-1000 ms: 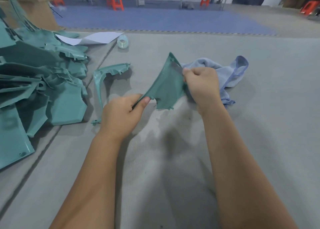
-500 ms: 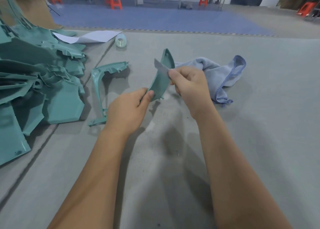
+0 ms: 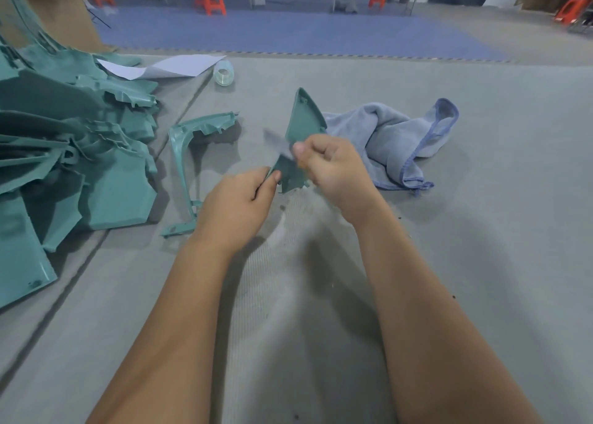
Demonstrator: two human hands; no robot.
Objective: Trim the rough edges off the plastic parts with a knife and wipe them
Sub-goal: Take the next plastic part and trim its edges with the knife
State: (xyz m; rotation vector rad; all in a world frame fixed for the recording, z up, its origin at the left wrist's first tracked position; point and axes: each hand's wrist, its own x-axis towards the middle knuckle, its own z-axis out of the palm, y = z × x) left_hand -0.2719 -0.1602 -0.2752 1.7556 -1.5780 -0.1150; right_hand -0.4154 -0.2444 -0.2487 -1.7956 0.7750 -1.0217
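We pinch the lower corner of the teal plastic part [image 3: 303, 118] in our left hand [image 3: 236, 207], holding it upright above the grey desk [image 3: 481, 231]. Our right hand [image 3: 333, 167], just beside it, grips the knife [image 3: 277, 143], its blurred blade lying against the part's left edge. A blue cloth [image 3: 394, 138] lies behind.

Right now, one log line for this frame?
step: trimming | left hand: holds triangular plastic part | right hand: holds knife, blade blurred at part edge | cloth: untouched
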